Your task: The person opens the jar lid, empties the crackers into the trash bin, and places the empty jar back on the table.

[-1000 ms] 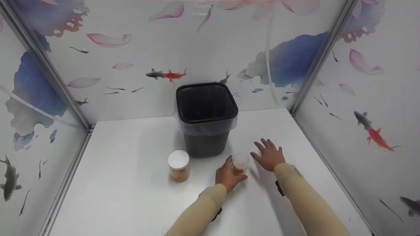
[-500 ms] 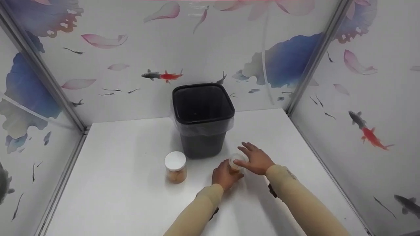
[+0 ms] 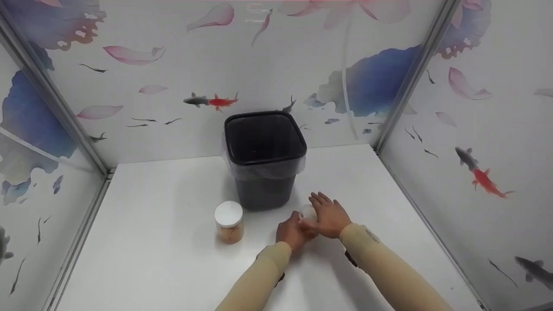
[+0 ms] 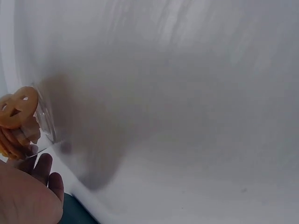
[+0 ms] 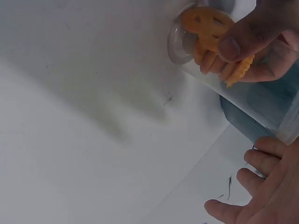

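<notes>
A clear jar stands on the white table, gripped round its side by my left hand. Several orange-brown biscuits with face-like cutouts lie in its lower part, as the right wrist view shows. My right hand is at the jar's top from the right, its fingers straight and pointing away. In the right wrist view its fingers lie close to the jar's upper end. Whether that end has a lid is hard to tell. The left wrist view catches only part of my left hand and the biscuits.
A second jar with a white lid and orange-brown contents stands to the left. Behind the hands is a dark bin with a clear liner folded over its rim. Printed walls close in the table's back and sides.
My right hand has moved left from beside the jar to its top. My left hand keeps its grip on the jar. The head view has shifted slightly.
</notes>
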Demonstrator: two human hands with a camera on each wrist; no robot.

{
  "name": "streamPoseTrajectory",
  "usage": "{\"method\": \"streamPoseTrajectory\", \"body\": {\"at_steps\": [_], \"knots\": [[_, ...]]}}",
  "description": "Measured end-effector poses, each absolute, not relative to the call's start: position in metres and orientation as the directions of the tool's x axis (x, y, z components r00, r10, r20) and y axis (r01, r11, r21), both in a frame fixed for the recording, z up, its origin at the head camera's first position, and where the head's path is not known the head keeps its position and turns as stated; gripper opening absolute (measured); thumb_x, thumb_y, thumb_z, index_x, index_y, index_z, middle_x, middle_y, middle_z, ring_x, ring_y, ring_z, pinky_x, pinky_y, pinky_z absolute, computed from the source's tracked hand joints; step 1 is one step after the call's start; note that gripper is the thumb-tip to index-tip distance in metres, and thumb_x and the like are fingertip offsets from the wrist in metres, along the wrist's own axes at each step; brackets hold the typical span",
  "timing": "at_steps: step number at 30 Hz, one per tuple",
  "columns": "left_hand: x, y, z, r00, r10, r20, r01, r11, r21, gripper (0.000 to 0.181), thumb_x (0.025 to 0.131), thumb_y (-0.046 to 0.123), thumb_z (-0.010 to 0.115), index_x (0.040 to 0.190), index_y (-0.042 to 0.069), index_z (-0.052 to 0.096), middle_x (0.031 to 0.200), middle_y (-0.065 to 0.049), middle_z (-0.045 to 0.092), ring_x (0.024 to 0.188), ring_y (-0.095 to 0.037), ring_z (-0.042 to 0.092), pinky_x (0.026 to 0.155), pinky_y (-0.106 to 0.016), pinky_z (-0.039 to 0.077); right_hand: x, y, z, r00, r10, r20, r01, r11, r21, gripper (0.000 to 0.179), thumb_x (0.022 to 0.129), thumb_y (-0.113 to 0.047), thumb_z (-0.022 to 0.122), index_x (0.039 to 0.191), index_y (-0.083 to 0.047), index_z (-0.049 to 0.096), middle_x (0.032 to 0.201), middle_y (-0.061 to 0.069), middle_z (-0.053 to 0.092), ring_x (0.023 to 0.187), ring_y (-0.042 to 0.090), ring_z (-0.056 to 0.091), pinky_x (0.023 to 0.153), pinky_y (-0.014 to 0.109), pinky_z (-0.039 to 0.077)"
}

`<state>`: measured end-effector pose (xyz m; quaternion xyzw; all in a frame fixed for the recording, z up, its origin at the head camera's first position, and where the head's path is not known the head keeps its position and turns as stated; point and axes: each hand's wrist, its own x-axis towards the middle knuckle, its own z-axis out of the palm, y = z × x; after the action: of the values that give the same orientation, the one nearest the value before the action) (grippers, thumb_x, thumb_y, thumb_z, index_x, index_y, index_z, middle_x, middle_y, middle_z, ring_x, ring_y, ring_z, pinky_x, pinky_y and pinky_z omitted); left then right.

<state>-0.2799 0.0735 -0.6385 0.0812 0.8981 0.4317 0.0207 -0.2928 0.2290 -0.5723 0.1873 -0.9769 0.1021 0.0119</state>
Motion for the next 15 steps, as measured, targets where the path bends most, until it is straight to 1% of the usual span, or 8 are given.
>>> {"method": "streamPoseTrajectory", "body": {"at_steps": [3, 5, 9, 15], "knots": [[-0.280, 0.072, -0.641, -0.983, 0.173, 0.056, 0.156, 0.637, 0.755, 0.068, 0.076, 0.043, 0.085, 0.127, 0.007, 0.058, 0.118, -0.007, 0.068, 0.107, -0.030, 0.064, 0.094, -0.043, 0.049, -0.292, 0.228, -0.582, -0.938, -0.336, 0.088, -0.347, 0.889, -0.298, 0.100, 0.084, -0.081, 0.048, 0.149, -0.004, 0.045, 0.155, 0.009, 0.039, 0.145, 0.027, 0.030, 0.111, 0.052, 0.031], [-0.281, 0.070, -0.641, -0.981, 0.186, 0.062, 0.169, 0.645, 0.745, 0.067, 0.076, 0.042, 0.085, 0.127, 0.007, 0.059, 0.119, -0.007, 0.068, 0.109, -0.031, 0.063, 0.096, -0.044, 0.047, -0.291, 0.227, -0.586, -0.944, -0.315, 0.101, -0.330, 0.874, -0.356, 0.098, 0.083, -0.079, 0.052, 0.149, -0.007, 0.045, 0.156, 0.006, 0.039, 0.144, 0.024, 0.031, 0.111, 0.047, 0.032], [-0.284, 0.068, -0.641, -0.977, 0.208, 0.050, 0.179, 0.662, 0.728, 0.057, 0.075, 0.042, 0.085, 0.117, 0.011, 0.062, 0.108, -0.003, 0.070, 0.103, -0.028, 0.064, 0.096, -0.045, 0.046, -0.289, 0.226, -0.592, -0.951, -0.284, 0.121, -0.308, 0.848, -0.431, 0.094, 0.083, -0.076, 0.057, 0.151, -0.012, 0.043, 0.157, 0.004, 0.038, 0.143, 0.022, 0.033, 0.110, 0.044, 0.035], [-0.289, 0.064, -0.640, -0.968, 0.247, 0.039, 0.203, 0.682, 0.702, 0.051, 0.075, 0.045, 0.084, 0.109, 0.014, 0.062, 0.096, 0.003, 0.068, 0.093, -0.024, 0.064, 0.091, -0.043, 0.048, -0.288, 0.224, -0.595, -0.956, -0.265, 0.124, -0.291, 0.828, -0.480, 0.090, 0.083, -0.073, 0.059, 0.151, -0.016, 0.044, 0.156, 0.001, 0.039, 0.141, 0.022, 0.037, 0.111, 0.043, 0.034]]}}
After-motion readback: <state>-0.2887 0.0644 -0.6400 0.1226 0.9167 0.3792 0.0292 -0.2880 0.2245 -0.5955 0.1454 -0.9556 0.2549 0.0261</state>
